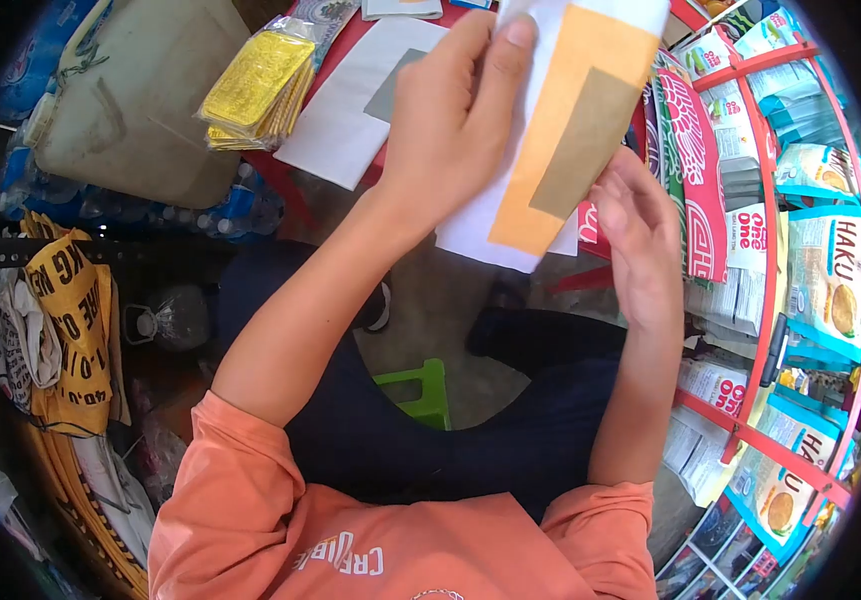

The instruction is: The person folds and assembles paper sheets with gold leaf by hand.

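My left hand (455, 115) is closed on a folded white sheet with an orange panel (550, 130) and a grey-brown rectangle on it, its thumb lying on the white face. The sheet is tilted above the table, and its top end runs out of view. At the sheet's lower right edge is my right hand (642, 240), with loosely curved, parted fingers touching the edge; some fingertips are hidden. A similar white folded sheet with a grey rectangle (350, 120) lies on the red table (335, 68), left of my left hand.
Yellow packets in clear wrap (258, 85) are piled at the table's left. Beyond them stand a cloudy plastic container (140, 110) and bottled water (240, 212). A red rack (765, 180) of snack bags is close on my right. Below is a green stool (428, 395).
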`<state>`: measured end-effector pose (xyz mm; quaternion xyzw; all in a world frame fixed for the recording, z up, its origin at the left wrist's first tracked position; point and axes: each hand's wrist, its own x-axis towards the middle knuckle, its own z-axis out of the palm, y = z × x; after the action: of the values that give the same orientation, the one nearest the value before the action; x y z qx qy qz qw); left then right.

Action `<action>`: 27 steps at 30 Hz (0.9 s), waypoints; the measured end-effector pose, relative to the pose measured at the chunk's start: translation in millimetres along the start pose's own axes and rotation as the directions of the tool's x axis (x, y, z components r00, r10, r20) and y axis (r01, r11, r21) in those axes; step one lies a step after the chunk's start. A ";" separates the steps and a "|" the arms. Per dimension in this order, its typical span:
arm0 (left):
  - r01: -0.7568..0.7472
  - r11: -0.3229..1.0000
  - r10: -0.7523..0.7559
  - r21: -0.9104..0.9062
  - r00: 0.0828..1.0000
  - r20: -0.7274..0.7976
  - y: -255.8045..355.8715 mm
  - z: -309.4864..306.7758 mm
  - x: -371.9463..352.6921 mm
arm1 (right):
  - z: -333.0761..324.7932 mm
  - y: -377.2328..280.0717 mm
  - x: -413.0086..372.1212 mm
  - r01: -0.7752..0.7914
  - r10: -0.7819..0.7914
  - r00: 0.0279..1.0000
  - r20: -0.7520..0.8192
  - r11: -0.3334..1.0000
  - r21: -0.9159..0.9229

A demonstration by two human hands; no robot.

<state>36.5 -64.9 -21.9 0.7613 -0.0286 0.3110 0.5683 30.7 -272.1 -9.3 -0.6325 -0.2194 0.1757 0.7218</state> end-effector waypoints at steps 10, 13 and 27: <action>-0.179 0.984 0.178 -0.009 0.984 -0.015 5.6 11.5 -12.1 | 33.0 11.4 5.7 0.059 -0.048 0.934 -0.354 0.998 0.022; -0.209 0.977 0.206 -0.033 0.976 -0.069 2.9 13.4 -9.2 | 32.1 10.9 6.7 0.076 -0.066 0.918 -0.390 0.997 0.009; -0.073 0.980 0.068 -0.185 0.997 -0.031 7.7 6.2 -4.2 | 6.3 11.5 6.5 0.081 -0.096 0.895 -0.436 0.995 -0.053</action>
<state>32.7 -74.4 -18.5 0.6996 -0.0777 0.3360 0.6258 33.1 -261.8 -19.4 -0.6571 -0.0828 -0.0077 0.7492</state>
